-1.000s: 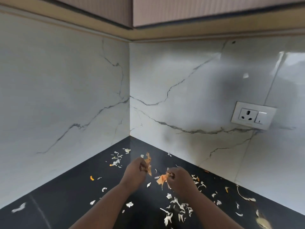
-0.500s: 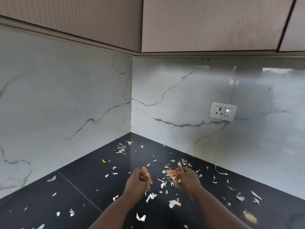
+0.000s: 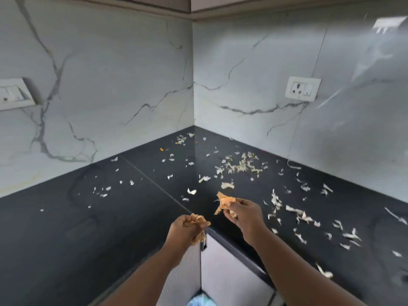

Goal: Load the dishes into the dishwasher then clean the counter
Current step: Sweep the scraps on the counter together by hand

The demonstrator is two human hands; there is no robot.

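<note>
Marble-look wall panels (image 3: 110,74) with dark veins meet in a corner and rise behind everything else. Below them a black L-shaped countertop (image 3: 66,228) wraps around that corner, with a thin seam running diagonally across its left run. Grey cabinet fronts (image 3: 223,268) show under the counter's inner edge, between the two forearms, and a bit of pale blue plastic (image 3: 198,300) shows at the bottom edge below them. A strip of upper cabinet (image 3: 189,5) crosses the top of the view. One white socket plate (image 3: 303,88) is fixed to the right wall; another switch plate (image 3: 15,93) sits on the left wall at the frame's edge.

Both hands are held just above the counter's inner corner, close to each other but apart. The left hand (image 3: 184,228) has its fingers curled round a crumpled bunch of tan, papery peels (image 3: 198,220). The right hand (image 3: 244,214), slightly farther forward, pinches a second bunch of orange-tan peels (image 3: 224,200) that stick out to the left of its fingers.

Pale vegetable scraps (image 3: 240,165) litter the countertop, thickest in a heap near the right wall, with a looser trail (image 3: 300,214) to the right of the right hand and sparser flecks (image 3: 103,191) on the left run. A few tiny orange bits (image 3: 161,149) lie near the corner.
</note>
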